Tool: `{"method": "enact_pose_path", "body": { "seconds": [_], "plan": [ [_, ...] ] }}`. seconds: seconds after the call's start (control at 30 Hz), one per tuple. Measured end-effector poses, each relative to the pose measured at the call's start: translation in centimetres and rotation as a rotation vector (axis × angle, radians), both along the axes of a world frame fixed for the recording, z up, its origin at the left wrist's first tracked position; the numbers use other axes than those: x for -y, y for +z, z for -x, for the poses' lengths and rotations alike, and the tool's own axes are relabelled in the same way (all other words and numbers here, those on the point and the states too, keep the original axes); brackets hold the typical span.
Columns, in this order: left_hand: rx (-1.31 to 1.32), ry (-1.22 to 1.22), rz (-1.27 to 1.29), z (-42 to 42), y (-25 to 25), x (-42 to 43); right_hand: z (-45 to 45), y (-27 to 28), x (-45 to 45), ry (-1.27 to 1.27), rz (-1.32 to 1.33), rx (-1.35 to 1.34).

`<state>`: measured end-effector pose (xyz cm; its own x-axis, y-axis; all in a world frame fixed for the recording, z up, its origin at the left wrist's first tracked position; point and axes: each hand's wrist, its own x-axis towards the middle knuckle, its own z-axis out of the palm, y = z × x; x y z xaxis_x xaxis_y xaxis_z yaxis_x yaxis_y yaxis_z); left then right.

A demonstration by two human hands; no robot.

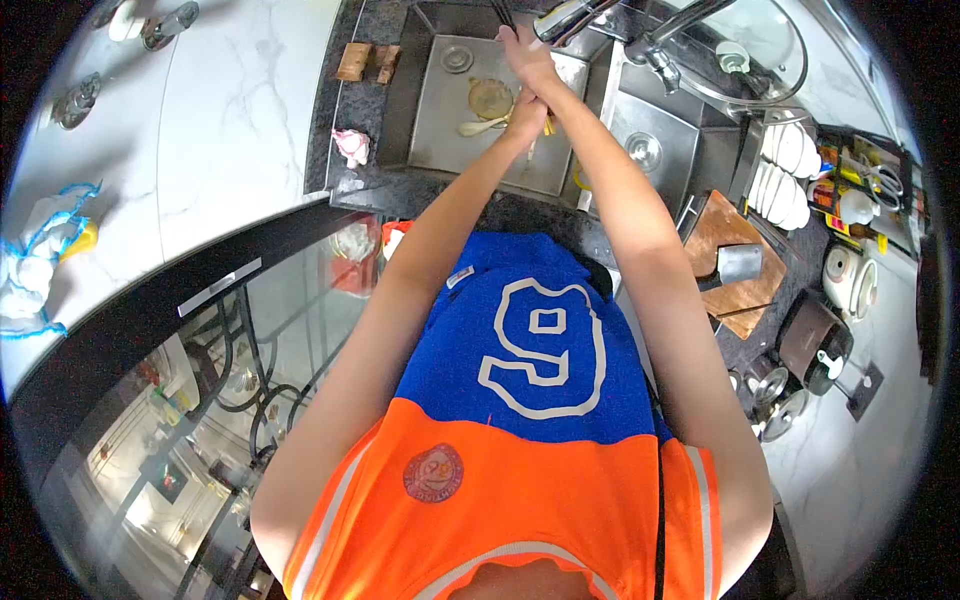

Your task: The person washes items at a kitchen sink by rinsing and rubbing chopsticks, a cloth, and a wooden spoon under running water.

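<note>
Over the left sink basin (440, 130), my two hands are close together, one above the other. My right hand (526, 62) is closed near the faucet, and thin dark sticks that look like chopsticks (502, 12) stick out beyond it. Just below, my left hand (524, 112) is closed too. Short yellowish ends show beside it, apparently of the same bundle, but the fingers hide most of it. A pale spoon (482, 127) lies in the basin left of my left hand. Near it is a round, yellowish-brown item (490, 98) whose kind I cannot make out.
A chrome faucet (572, 18) reaches over the basin. To the right are a second basin (645, 120), racked white dishes (780, 195) and a cutting board (725, 215) with a cleaver (739, 262). Brown blocks (353, 62) and a crumpled pink-white item (351, 147) lie left.
</note>
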<state>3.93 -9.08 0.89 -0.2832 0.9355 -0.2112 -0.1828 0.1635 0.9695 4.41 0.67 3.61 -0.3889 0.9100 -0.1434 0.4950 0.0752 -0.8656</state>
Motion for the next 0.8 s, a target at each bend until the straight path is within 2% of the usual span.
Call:
{"method": "enact_pose_path", "body": {
  "seconds": [0.07, 0.1, 0.17, 0.2, 0.27, 0.37, 0.43, 0.47, 0.53, 0.57, 0.67, 0.73, 0.77, 0.8],
  "plan": [
    [0.510, -0.130, 0.086, 0.7, -1.9, -0.4, 0.3, 0.4, 0.3, -0.035, 0.009, 0.018],
    [0.510, -0.133, 0.086, 1.3, -1.4, -0.3, 0.3, 1.1, 0.8, -0.059, -0.067, 0.050],
    [0.736, -0.115, 0.085, 3.2, 0.3, 0.1, -0.2, 2.8, 1.6, -0.087, -0.143, 0.083],
    [0.736, -0.117, 0.086, 3.7, 0.6, -0.4, -0.6, 3.9, 2.1, -0.025, -0.170, 0.079],
    [0.943, 0.005, -0.152, 4.9, 0.5, -2.2, -0.6, 4.1, 2.0, 0.034, -0.198, 0.078],
    [1.029, -0.067, -0.185, 6.8, 0.9, -4.9, -0.2, 1.9, 1.6, 0.116, -0.173, 0.246],
    [1.097, -0.127, -0.217, 7.1, 1.4, -6.1, 0.5, 1.7, 2.4, 0.086, -0.412, 0.031],
    [1.128, -0.145, -0.234, 7.0, 1.6, -6.4, 0.5, 1.6, 2.6, 0.087, -0.413, 0.032],
    [1.167, -0.164, -0.272, 6.4, 1.7, -6.7, 0.2, 2.9, 3.5, -0.005, -0.619, 0.113],
    [1.178, -0.166, -0.286, 6.1, 1.7, -6.9, 0.2, 3.0, 3.5, -0.007, -0.617, 0.113],
    [1.108, -0.153, -0.320, 5.2, 1.7, -7.2, -0.3, 0.9, 2.1, -0.063, -0.694, 0.072],
    [0.777, -0.146, -0.304, 5.5, 0.8, -7.1, -0.2, 0.2, 1.4, 0.024, -0.760, 0.300],
    [0.443, -0.140, -0.284, 5.9, 0.4, -7.0, -0.1, -0.1, 0.9, -0.224, -0.253, -0.019],
    [0.109, -0.133, -0.260, 6.3, -0.3, -7.0, -0.1, 0.4, 1.0, -0.224, -0.252, -0.023]
  ]
}}
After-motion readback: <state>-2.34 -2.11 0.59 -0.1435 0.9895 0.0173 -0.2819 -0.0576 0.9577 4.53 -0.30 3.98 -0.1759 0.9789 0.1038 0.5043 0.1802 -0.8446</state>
